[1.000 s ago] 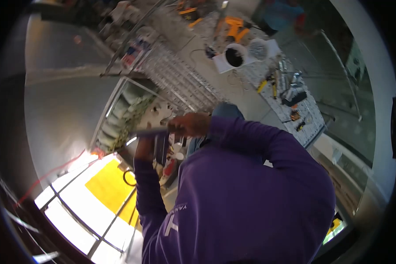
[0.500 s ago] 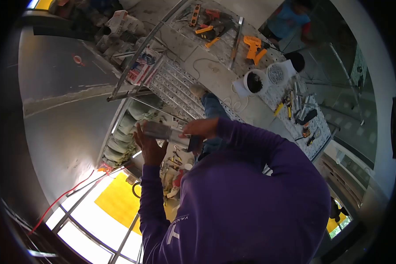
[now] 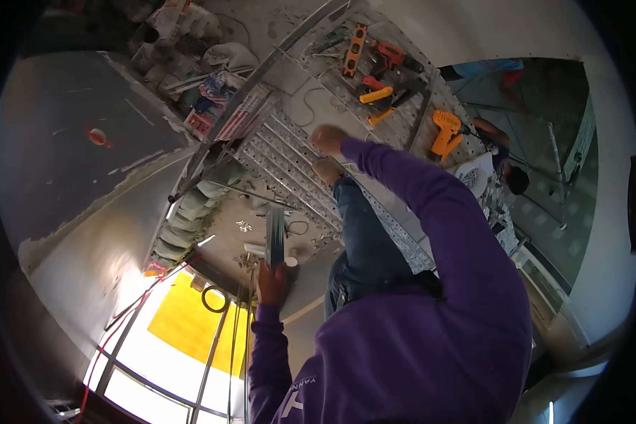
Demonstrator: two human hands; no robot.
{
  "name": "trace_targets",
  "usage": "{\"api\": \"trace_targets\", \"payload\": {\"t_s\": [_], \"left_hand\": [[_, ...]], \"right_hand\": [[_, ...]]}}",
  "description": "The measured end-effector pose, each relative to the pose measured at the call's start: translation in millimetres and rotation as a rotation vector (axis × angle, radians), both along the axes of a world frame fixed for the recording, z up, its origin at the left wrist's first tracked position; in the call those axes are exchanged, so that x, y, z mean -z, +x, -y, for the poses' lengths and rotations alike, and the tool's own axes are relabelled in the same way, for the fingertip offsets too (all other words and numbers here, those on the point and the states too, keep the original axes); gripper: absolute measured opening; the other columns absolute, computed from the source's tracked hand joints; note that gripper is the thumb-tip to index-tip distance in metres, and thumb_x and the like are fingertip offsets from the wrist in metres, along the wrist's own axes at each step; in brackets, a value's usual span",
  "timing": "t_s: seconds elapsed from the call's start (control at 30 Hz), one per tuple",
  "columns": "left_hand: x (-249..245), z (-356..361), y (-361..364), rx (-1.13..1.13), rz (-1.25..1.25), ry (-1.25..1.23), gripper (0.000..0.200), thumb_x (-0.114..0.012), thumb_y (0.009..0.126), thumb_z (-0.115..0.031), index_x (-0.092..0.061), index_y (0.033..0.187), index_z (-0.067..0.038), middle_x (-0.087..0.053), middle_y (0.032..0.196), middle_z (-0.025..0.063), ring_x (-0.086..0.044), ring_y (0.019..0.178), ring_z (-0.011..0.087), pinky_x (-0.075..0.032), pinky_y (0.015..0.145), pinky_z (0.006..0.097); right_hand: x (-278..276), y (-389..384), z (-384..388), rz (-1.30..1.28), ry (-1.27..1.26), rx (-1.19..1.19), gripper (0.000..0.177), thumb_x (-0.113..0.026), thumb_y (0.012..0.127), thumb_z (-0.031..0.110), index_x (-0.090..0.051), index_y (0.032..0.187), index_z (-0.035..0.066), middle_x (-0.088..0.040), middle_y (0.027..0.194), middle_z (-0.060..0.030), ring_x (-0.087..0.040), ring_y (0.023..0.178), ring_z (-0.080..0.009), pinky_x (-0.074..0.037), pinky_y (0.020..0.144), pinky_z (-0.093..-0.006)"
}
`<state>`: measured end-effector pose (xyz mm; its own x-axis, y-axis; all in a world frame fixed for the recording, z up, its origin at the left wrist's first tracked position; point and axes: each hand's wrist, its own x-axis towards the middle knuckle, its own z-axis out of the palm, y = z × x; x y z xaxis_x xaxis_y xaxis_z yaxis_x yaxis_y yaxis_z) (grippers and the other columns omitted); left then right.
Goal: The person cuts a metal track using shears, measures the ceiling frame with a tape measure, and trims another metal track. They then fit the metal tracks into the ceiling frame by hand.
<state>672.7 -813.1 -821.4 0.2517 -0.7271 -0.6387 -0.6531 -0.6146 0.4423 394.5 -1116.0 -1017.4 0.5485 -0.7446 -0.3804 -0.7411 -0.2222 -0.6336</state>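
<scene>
My left hand (image 3: 273, 284) is closed around the lower end of a short length of grey metal channel (image 3: 275, 237), which points away from me. My right hand (image 3: 328, 140) is stretched forward over the perforated metal scaffold plank (image 3: 279, 152), close to my shoe (image 3: 327, 171). Its fingers are blurred, and I cannot make out whether anything is in them. Beyond it, on the speckled board, lie an orange drill (image 3: 445, 134), a red drill (image 3: 392, 58), a spirit level (image 3: 355, 51) and a yellow-handled tool (image 3: 376, 95).
A curved scaffold rail (image 3: 261, 58) runs along the left of the plank. White buckets (image 3: 475, 173) stand at the right, partly behind my sleeve. Another person (image 3: 498, 141) is below on the right. Green sacks (image 3: 191, 215) are stacked at left, and a red cable (image 3: 113, 332) hangs near the window.
My right hand has let go of the metal channel and moved forward over the plank. My left hand has lowered the channel and turned it to point away. The view has shifted.
</scene>
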Motion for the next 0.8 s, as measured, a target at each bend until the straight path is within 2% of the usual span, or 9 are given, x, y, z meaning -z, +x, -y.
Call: {"api": "trace_targets", "payload": {"t_s": [0.07,0.1,0.2,0.27,0.4,0.57,0.7,0.73,0.8], "left_hand": [[41.1,-52.5,29.9,0.035,0.086,0.215,0.053,-0.075,0.08,-0.033,-0.052,0.107,0.006,-0.064,0.092,0.0304,-0.063,0.09,0.0472,-0.05,0.077,0.0497],[61.4,-82.7,42.8,0.064,0.136,0.332,0.059,-0.078,0.078,-0.035,-0.052,0.11,0.007,-0.065,0.093,0.0306,-0.064,0.09,0.046,-0.051,0.078,0.0493],[54.8,-149.0,48.6,-0.017,0.073,0.558,0.057,-0.082,0.072,-0.036,-0.063,0.101,0.009,-0.069,0.09,0.0245,-0.068,0.086,0.0408,-0.054,0.075,0.0477],[35.1,-172.2,41.7,-0.272,-0.075,0.947,0.061,-0.083,0.07,-0.044,-0.065,0.086,0.013,-0.069,0.074,0.0224,-0.071,0.077,0.0346,-0.058,0.066,0.0436],[11.7,-240.4,25.6,-0.26,-0.031,0.977,0.069,-0.08,0.073,-0.047,-0.061,0.093,0.016,-0.069,0.088,0.0259,-0.072,0.078,0.0328,-0.059,0.065,0.0424],[-28.1,-197.8,1.6,-0.245,-0.126,0.953,0.066,-0.075,0.078,-0.047,-0.059,0.102,0.013,-0.068,0.097,0.028,-0.071,0.084,0.0335,-0.059,0.067,0.0429],[-33.3,-191.7,-7.8,-0.302,-0.139,0.924,0.063,-0.069,0.081,-0.049,-0.062,0.107,0.007,-0.068,0.099,0.0259,-0.068,0.093,0.0349,-0.052,0.08,0.0436],[-29.7,-195.4,-7.3,-0.258,-0.129,0.905,0.063,-0.068,0.081,-0.05,-0.063,0.109,0.007,-0.068,0.1,0.0259,-0.067,0.095,0.0356,-0.05,0.084,0.044],[-22.7,-207.7,-5.6,-0.318,-0.227,0.871,0.063,-0.069,0.08,-0.05,-0.063,0.108,0.007,-0.069,0.097,0.0241,-0.067,0.092,0.0338,-0.05,0.083,0.0439]], "right_hand": [[86.8,-14.0,75.7,-0.382,-0.155,-0.321,0.034,-0.052,0.093,0.032,-0.064,0.111,0.006,-0.065,0.114,-0.02,-0.062,0.104,-0.0375,-0.049,0.088,-0.0493],[62.6,-11.2,102.7,-0.193,0.298,0.535,0.038,-0.051,0.093,0.025,-0.055,0.128,0.008,-0.058,0.127,-0.0213,-0.058,0.113,-0.0376,-0.047,0.093,-0.0483],[83.7,-10.3,170.1,-0.364,0.303,0.693,0.055,-0.048,0.095,0.033,-0.037,0.146,0.015,-0.048,0.141,-0.0215,-0.052,0.125,-0.0372,-0.042,0.103,-0.0462],[41.9,4.8,206.7,-0.477,0.391,0.817,0.058,-0.047,0.095,0.037,-0.035,0.148,0.017,-0.048,0.143,-0.0206,-0.05,0.128,-0.0359,-0.04,0.106,-0.0452],[122.4,-2.6,233.3,-0.558,0.313,0.661,0.062,-0.049,0.093,0.041,-0.034,0.149,0.017,-0.046,0.145,-0.0188,-0.048,0.131,-0.0375,-0.038,0.109,-0.0459],[81.5,-5.8,211.6,-0.291,0.247,1.063,0.058,-0.05,0.092,0.039,-0.041,0.145,0.015,-0.049,0.143,-0.0164,-0.053,0.125,-0.0382,-0.043,0.105,-0.0473],[89.3,-40.3,198.8,0.141,0.553,1.479,0.043,-0.054,0.091,0.037,-0.06,0.118,0.003,-0.063,0.123,-0.0151,-0.064,0.108,-0.0318,-0.057,0.081,-0.0462],[124.0,-71.0,190.7,-0.217,0.417,0.816,0.041,-0.057,0.091,0.036,-0.061,0.11,0.0,-0.066,0.114,-0.0148,-0.066,0.102,-0.0306,-0.058,0.078,-0.0453],[124.7,-78.8,187.8,-0.33,0.417,0.604,0.039,-0.06,0.091,0.035,-0.062,0.102,-0.002,-0.069,0.1,-0.0142,-0.069,0.09,-0.0283,-0.059,0.072,-0.0427]]}}
